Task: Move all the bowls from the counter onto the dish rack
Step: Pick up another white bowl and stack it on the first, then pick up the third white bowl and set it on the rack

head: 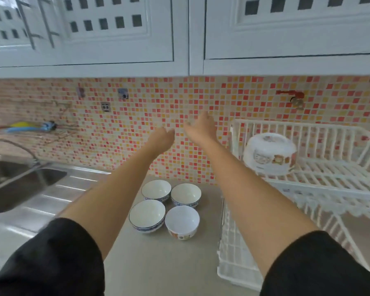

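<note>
Several white bowls stand together on the grey counter: a back left one and a back right one with blue rims, a larger front left one, and a front right one with an orange pattern. The white wire dish rack stands to their right. Both arms stretch forward above the bowls, toward the tiled wall. My left hand is loosely curled and holds nothing. My right hand is spread, fingers apart, also empty. Neither hand touches a bowl.
A white patterned rice cooker pot rests on the rack's upper tier. The rack's lower tray lies on the counter at the right. A steel sink with a faucet is at the left. White cabinets hang overhead.
</note>
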`<act>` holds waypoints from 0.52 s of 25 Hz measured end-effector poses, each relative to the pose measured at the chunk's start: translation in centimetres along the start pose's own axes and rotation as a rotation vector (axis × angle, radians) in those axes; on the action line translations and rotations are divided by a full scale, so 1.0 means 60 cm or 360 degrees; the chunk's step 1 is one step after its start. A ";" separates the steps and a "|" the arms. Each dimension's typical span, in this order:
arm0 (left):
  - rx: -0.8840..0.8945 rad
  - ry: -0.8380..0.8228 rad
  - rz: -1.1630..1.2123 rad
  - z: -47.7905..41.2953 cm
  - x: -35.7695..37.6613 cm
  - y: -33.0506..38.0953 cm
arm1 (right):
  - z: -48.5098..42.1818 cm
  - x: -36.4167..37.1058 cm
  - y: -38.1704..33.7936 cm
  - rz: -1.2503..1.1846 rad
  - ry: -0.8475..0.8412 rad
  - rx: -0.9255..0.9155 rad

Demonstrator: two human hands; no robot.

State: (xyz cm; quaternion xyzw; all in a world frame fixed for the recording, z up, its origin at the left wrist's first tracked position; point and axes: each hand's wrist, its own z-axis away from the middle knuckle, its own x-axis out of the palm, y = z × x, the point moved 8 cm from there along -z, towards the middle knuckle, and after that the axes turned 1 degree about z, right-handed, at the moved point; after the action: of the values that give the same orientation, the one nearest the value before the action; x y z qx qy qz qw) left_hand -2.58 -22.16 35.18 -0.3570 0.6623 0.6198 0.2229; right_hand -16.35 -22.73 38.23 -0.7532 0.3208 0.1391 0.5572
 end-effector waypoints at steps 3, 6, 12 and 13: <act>-0.0042 -0.0181 -0.0110 0.016 0.087 -0.105 | 0.030 0.119 0.103 0.0110 -0.0183 0.0265; -0.0166 -0.0378 -0.0199 0.038 0.190 -0.205 | 0.081 0.195 0.236 0.0315 -0.0293 0.0466; -0.0560 -0.0541 -0.0043 0.067 0.358 -0.370 | 0.151 0.304 0.431 0.0426 -0.0471 0.0758; -0.0588 -0.0546 0.0026 0.072 0.377 -0.381 | 0.160 0.323 0.457 0.0444 -0.0520 0.0804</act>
State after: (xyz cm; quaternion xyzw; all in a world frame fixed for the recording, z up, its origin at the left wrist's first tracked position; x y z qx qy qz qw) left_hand -0.74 -21.84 2.78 -0.2757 0.4932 0.7837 0.2580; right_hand -17.82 -24.94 3.43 -0.5079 0.3516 0.2490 0.7459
